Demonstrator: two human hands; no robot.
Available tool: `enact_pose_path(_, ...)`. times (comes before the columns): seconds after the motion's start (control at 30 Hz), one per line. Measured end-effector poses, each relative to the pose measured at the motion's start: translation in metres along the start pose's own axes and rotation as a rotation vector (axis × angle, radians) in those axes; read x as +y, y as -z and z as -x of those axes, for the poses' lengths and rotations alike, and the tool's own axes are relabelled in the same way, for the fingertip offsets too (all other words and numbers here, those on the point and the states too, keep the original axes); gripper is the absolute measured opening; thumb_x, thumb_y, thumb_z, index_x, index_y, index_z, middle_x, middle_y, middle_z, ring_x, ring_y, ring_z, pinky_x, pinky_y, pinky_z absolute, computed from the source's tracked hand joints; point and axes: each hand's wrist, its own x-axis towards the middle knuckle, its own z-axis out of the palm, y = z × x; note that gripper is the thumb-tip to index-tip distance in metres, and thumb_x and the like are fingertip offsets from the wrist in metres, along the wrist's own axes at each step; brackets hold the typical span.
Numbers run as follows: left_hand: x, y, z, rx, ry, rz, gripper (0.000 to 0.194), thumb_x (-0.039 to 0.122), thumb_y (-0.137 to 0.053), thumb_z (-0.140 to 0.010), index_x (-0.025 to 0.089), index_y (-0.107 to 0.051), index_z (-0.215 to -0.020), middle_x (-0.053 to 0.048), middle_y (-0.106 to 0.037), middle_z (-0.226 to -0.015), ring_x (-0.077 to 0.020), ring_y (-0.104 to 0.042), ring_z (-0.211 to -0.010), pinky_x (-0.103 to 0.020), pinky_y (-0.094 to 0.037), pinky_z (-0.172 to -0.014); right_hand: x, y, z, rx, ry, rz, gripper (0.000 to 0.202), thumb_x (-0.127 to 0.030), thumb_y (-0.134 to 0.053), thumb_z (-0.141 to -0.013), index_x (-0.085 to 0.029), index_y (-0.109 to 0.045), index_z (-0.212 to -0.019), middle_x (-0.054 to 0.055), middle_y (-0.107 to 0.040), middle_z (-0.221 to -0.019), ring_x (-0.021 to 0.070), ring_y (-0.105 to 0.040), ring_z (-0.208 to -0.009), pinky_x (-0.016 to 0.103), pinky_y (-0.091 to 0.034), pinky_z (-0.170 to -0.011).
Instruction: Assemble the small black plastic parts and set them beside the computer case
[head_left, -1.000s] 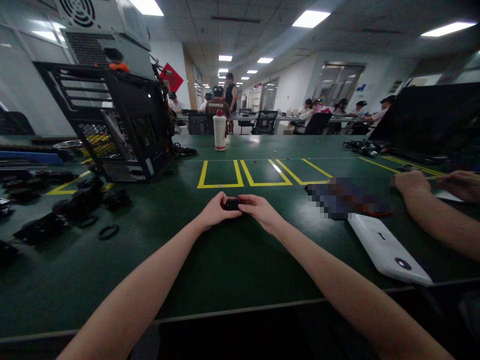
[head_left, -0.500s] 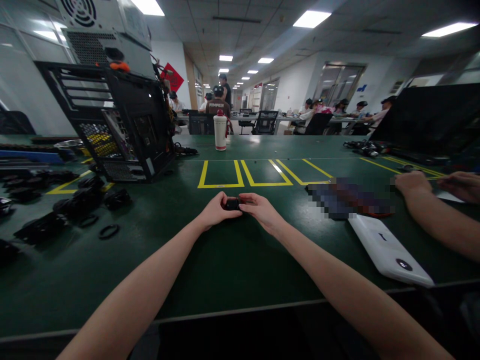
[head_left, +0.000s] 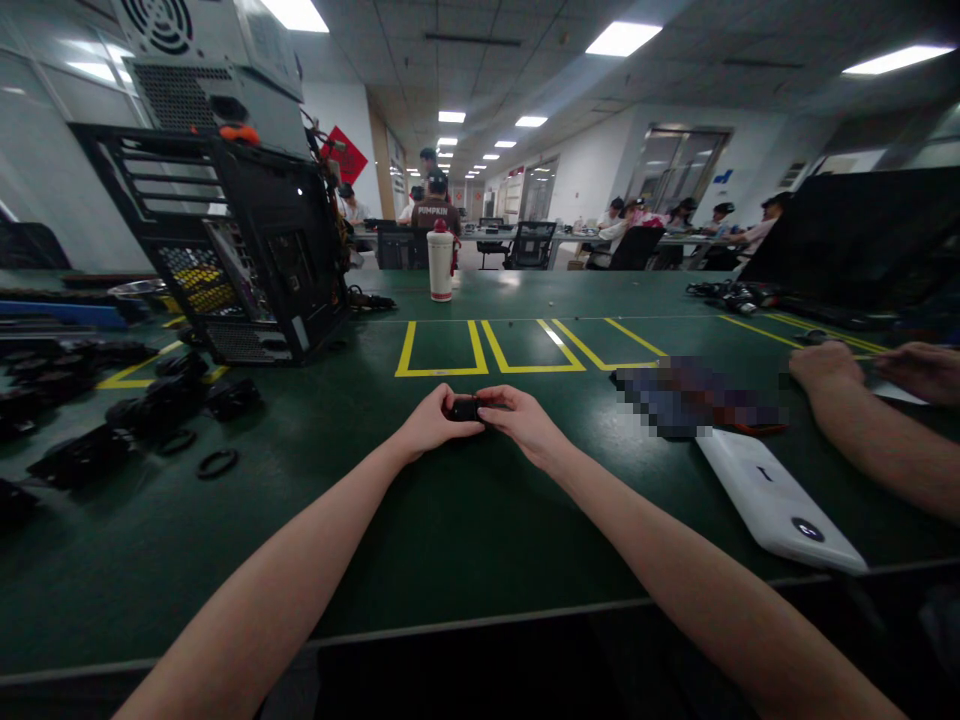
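A small black cylindrical part (head_left: pixel 465 409), perhaps a lens-like piece, is held between my two hands just above the green tabletop (head_left: pixel 480 520). My left hand (head_left: pixel 435 420) grips its left end, thumb below and fingers above. On the other end, the fingertips of my right hand (head_left: pixel 517 415) are closed. My fingers cover both ends, so its exact kind does not show. Beyond the hands, yellow tape outlines (head_left: pixel 442 372) mark the table. To the left lie several black parts (head_left: pixel 157 400) and a black ring (head_left: pixel 217 463).
A black computer case (head_left: pixel 255 250) stands at the left back with metal boxes on top. A white bottle (head_left: pixel 441 265) stands mid-table. At right are a white device (head_left: pixel 780 500), a pixelated item (head_left: pixel 697 395), a dark monitor (head_left: pixel 855 240) and another person's forearms (head_left: pixel 885 430).
My hands and the black part stay practically in place. In the background, a standing person has shifted left, behind the seated one.
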Motion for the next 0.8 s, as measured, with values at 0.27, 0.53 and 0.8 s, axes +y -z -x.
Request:
enact_pose_path(0.27,0.0044,-0.0011,0.0018,0.022,0.004,-0.008,0.043,0.027,-0.071,-0.052,0.018,-0.032,-0.067,-0.008,-0.059,-0.099,-0.0228,-0.054,-0.098,-0.042,-0.04,-0.083,0.0013,0.0035,0.0003,-0.077,-0.061,-0.018,0.035,-0.018,-0.06,-0.066,-0.021,-0.055,-0.101,0.004,-0.059,-0.094,0.0154,-0.056,-0.09,0.036,-0.042,-0.084)
enact_pose_path(0.53,0.0072,-0.0002,0.0029,0.005,0.025,0.001,0.043,0.025,-0.072,-0.052,0.017,-0.032,-0.067,-0.01,-0.057,-0.103,-0.0234,-0.053,-0.101,-0.041,-0.04,-0.083,-0.0024,0.0042,0.0022,-0.052,0.006,-0.007,0.026,-0.019,-0.062,-0.065,-0.017,-0.057,-0.091,0.004,-0.058,-0.098,0.0139,-0.054,-0.091,0.034,-0.04,-0.087)
enact_pose_path(0.8,0.0039,0.0003,0.0024,0.018,0.016,-0.015,0.043,0.028,-0.071,-0.052,0.018,-0.033,-0.068,-0.01,-0.058,-0.101,-0.0242,-0.053,-0.1,-0.043,-0.04,-0.083,-0.0007,0.0061,0.0022,-0.097,-0.021,-0.066,0.039,-0.009,-0.062,-0.062,-0.018,-0.056,-0.099,0.005,-0.058,-0.101,0.0143,-0.054,-0.095,0.035,-0.039,-0.09)
